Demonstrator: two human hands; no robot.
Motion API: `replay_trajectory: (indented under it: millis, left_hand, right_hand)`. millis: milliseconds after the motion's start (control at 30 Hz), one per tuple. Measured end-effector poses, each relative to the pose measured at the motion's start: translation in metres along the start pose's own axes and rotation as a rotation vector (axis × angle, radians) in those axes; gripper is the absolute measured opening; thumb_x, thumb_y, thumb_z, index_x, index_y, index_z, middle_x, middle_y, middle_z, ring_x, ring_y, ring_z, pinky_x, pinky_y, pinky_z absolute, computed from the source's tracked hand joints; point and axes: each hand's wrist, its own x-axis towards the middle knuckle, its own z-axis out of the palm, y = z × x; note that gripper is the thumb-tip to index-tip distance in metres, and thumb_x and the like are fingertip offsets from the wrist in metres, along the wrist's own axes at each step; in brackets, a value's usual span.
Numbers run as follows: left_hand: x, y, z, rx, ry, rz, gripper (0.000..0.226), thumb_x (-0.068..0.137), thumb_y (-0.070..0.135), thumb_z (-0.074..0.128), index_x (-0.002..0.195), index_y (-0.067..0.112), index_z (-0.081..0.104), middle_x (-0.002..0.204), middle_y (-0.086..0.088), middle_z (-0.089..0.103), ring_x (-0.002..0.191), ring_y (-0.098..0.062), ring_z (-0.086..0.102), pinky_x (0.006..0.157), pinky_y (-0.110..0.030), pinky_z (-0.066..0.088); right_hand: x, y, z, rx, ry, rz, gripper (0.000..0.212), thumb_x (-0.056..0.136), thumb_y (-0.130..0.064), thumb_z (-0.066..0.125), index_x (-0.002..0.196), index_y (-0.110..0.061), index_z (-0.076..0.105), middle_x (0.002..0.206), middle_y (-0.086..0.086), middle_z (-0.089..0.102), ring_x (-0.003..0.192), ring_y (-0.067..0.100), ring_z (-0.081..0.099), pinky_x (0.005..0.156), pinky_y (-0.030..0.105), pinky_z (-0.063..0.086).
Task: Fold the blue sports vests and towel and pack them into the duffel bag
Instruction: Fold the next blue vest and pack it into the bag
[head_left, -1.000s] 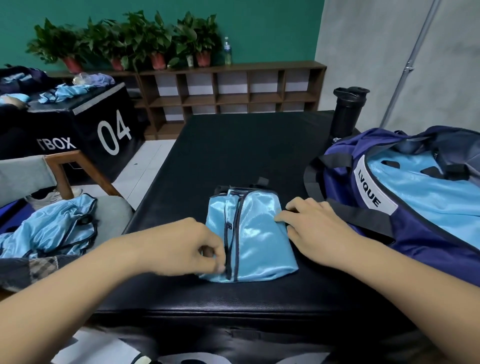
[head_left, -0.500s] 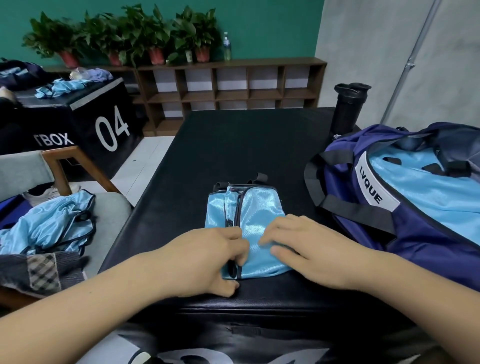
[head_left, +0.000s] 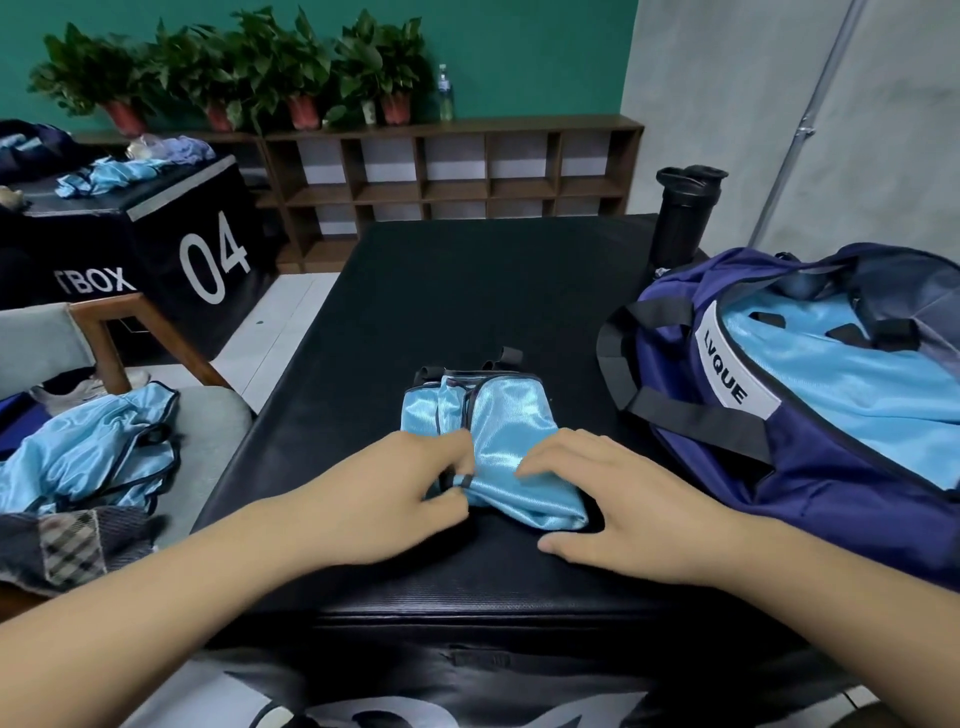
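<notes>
Your left hand (head_left: 405, 483) pinches the folded vest (head_left: 501, 415) at its near hem. Your right hand (head_left: 613, 499) presses it with flat fingers, probably pinning the fold, near the front edge of the bench (head_left: 467, 286), beside the duffel bag (head_left: 701, 493).

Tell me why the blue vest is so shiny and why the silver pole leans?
Head view: the satin vest catches the room light, so pale streaks shine; the wide-angle lens, tilted down, likely slants the pole near the frame's edge.
</notes>
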Motion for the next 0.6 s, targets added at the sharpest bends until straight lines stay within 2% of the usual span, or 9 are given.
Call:
replay_trajectory:
  millis: [100, 167, 300, 367, 433, 500, 600]
  left_hand:
    - [0.001, 0.001, -0.002, -0.128, 0.040, -0.047, 0.017, 0.101, 0.022, 0.059, 0.091, 0.027, 0.047, 0.063, 0.009, 0.047, 0.058, -0.012, 0.038, 0.057, -0.031, 0.036]
    - [0.003, 0.000, -0.005, -0.237, 0.079, -0.124, 0.013, 0.103, 0.022, 0.056, 0.093, 0.024, 0.048, 0.065, 0.008, 0.044, 0.062, -0.010, 0.037, 0.060, -0.031, 0.035]
    - [0.007, -0.004, -0.003, -0.521, 0.173, -0.298, 0.015, 0.104, 0.029, 0.057, 0.092, 0.020, 0.053, 0.080, 0.002, 0.046, 0.075, -0.014, 0.039, 0.073, -0.039, 0.032]
    - [0.009, -0.005, -0.002, -0.667, 0.164, -0.360, 0.021, 0.105, 0.034, 0.060, 0.097, 0.015, 0.056, 0.081, 0.003, 0.051, 0.074, -0.016, 0.042, 0.071, -0.037, 0.035]
    - [0.009, -0.003, -0.004, -0.783, 0.108, -0.407, 0.028, 0.105, 0.039, 0.064, 0.103, 0.011, 0.057, 0.080, 0.004, 0.058, 0.068, -0.014, 0.052, 0.062, -0.029, 0.043]
    - [0.008, -0.005, -0.006, -0.792, 0.048, -0.415, 0.031, 0.101, 0.038, 0.071, 0.105, 0.009, 0.060, 0.083, 0.002, 0.069, 0.068, -0.012, 0.062, 0.059, -0.026, 0.049]
    - [0.008, -0.015, -0.004, -0.732, 0.042, -0.411, 0.025, 0.101, 0.031, 0.073, 0.099, 0.008, 0.066, 0.089, -0.003, 0.075, 0.075, -0.015, 0.070, 0.064, -0.034, 0.056]
  right_hand:
    - [0.003, 0.002, 0.007, 0.109, 0.124, 0.038, 0.017, 0.098, -0.037, 0.074, 0.108, -0.031, 0.061, 0.102, -0.017, 0.056, 0.098, 0.009, 0.056, 0.087, 0.029, 0.045]
    - [0.006, 0.001, 0.008, 0.237, 0.194, 0.113, 0.019, 0.103, -0.033, 0.069, 0.091, -0.023, 0.060, 0.086, -0.006, 0.058, 0.080, 0.012, 0.056, 0.076, 0.035, 0.047]
    - [0.014, -0.001, 0.008, 0.431, 0.294, 0.256, 0.033, 0.107, -0.041, 0.062, 0.088, -0.014, 0.059, 0.082, 0.008, 0.060, 0.074, 0.022, 0.054, 0.075, 0.045, 0.047]
    - [0.018, -0.001, 0.010, 0.492, 0.309, 0.295, 0.042, 0.108, -0.044, 0.058, 0.086, -0.010, 0.053, 0.080, 0.011, 0.055, 0.071, 0.013, 0.047, 0.069, 0.042, 0.042]
    - [0.020, -0.001, 0.012, 0.514, 0.330, 0.338, 0.045, 0.108, -0.047, 0.056, 0.084, -0.010, 0.050, 0.078, 0.010, 0.053, 0.071, 0.009, 0.045, 0.069, 0.038, 0.039]
    - [0.023, 0.000, 0.014, 0.509, 0.344, 0.378, 0.042, 0.108, -0.049, 0.054, 0.086, -0.014, 0.053, 0.081, 0.011, 0.059, 0.071, 0.015, 0.050, 0.069, 0.041, 0.042]
    - [0.027, 0.001, 0.016, 0.480, 0.348, 0.456, 0.034, 0.108, -0.051, 0.052, 0.089, -0.024, 0.057, 0.080, 0.008, 0.064, 0.073, 0.023, 0.058, 0.071, 0.043, 0.047]
